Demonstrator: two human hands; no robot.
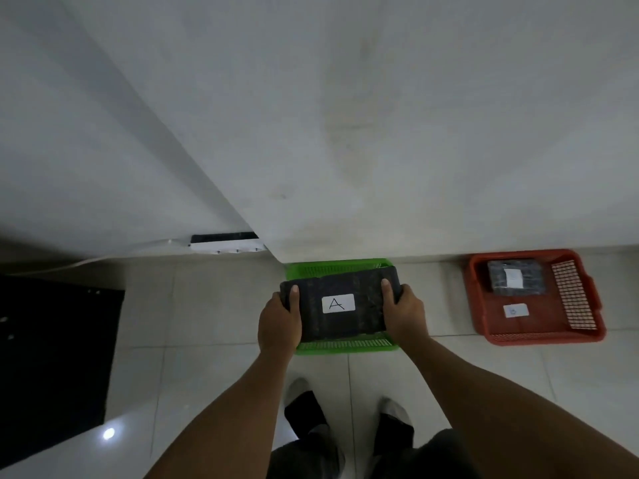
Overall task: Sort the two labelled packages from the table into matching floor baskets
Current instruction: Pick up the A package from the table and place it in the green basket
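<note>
- The left hand (279, 319) and right hand (403, 312) gripped the short ends of a dark rectangular wrapped package (340, 302), thumbs on top; the remaining fingers curled beneath it and were hidden.
- Between the thumbs sat a white paper label marked "A" (338, 303).
- Directly under the fingers lay a green slotted plastic basket (345, 345); the package covered most of it, leaving only the near and far rims visible, and whether the two touched could not be told.
- Well to the right of the right fingers stood a red slotted plastic basket (539, 335) holding a second dark wrapped package (517, 276).
- That package's label and the small white tag (516, 310) on the red basket's floor were too blurred to read.
</note>
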